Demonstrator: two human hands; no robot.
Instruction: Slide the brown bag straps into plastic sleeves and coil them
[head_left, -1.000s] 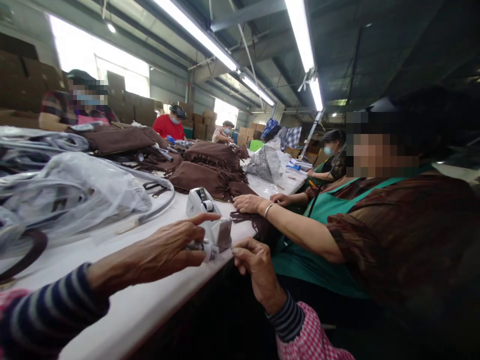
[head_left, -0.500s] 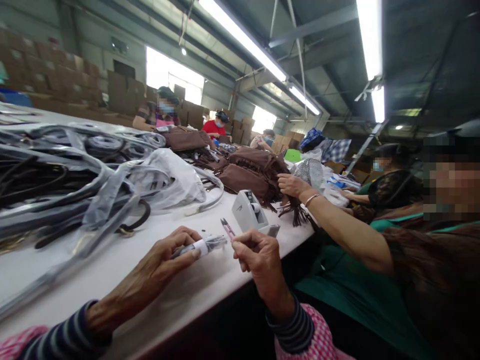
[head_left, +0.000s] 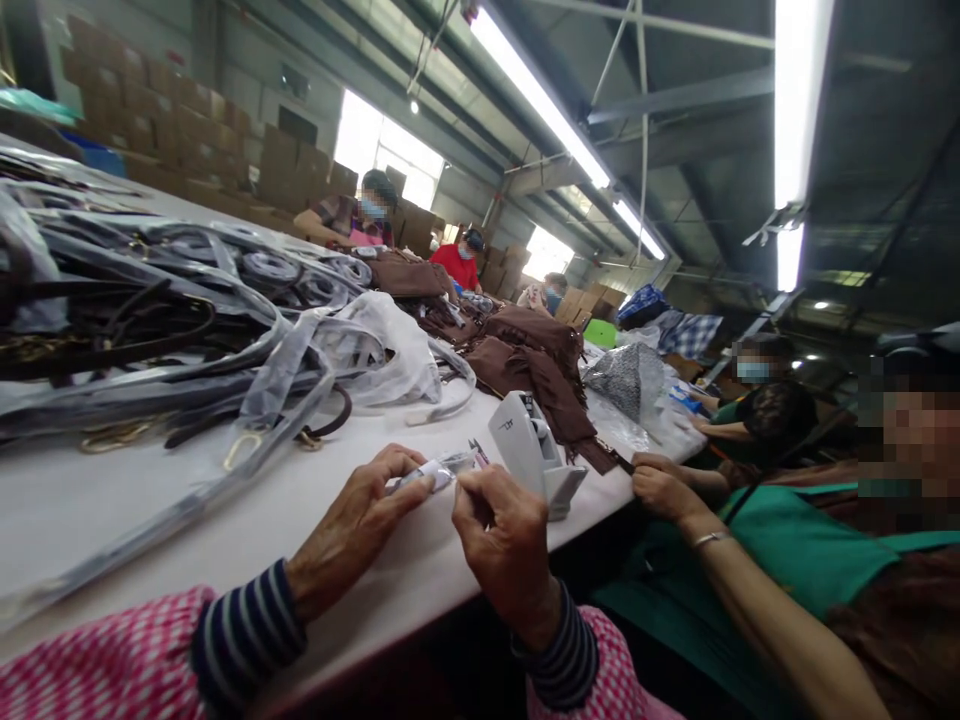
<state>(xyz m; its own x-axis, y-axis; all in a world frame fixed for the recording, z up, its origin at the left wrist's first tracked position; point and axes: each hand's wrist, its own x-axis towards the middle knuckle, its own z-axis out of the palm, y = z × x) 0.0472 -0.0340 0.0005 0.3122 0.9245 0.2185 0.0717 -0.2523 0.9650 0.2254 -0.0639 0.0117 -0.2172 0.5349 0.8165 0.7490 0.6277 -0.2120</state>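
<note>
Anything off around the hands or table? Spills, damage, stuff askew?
No spill or clear damage visible. Untidiest spot: the pile of straps at left, visibly tangled, with one plastic-sleeved strap straggling out across the white tabletop. Looks like loose piling. The small wrapped bundle in the left hand shows nothing odd.

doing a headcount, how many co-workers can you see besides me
5: at the right, a person in a green apron and a person in a dark top; across the table, a person in pink, a person in red and a paler-clad one. More may be hidden.
</note>
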